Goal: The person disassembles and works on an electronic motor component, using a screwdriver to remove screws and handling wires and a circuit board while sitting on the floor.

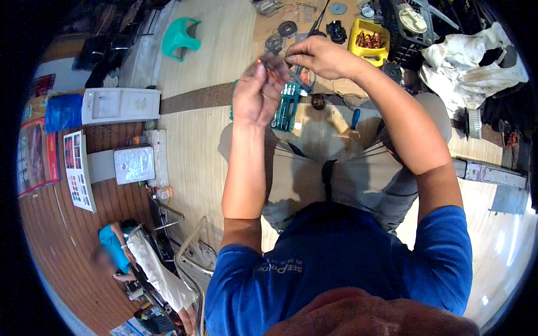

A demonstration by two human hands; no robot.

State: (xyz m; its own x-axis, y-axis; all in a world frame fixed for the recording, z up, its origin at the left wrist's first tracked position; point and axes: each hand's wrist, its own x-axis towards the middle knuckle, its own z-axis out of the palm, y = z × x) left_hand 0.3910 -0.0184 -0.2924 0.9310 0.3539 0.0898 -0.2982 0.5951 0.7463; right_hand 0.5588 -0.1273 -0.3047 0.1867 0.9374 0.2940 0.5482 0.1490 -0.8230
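In front of me, above the floor, my left hand [256, 94] is closed around a dark, rounded part with reddish spots [273, 68], which is smeared by motion. My right hand [322, 57] reaches in from the right, its thumb and forefinger pinched together beside that part. What sits between those fingertips is too small to make out. Beneath my hands lies an open green socket set [287, 106]. A small round dark-brown part [318, 101] rests to its right, and farther right is a screwdriver with a blue handle [356, 117].
Beyond my hands, cardboard carries ring-shaped dark parts [287, 28] and a black part [336, 32]. A yellow container [383, 54] holds copper-coloured pieces. White cloth [473, 64] lies at right near a black crate [412, 43]. A green stool [180, 37] and a seated person [115, 241] are at left.
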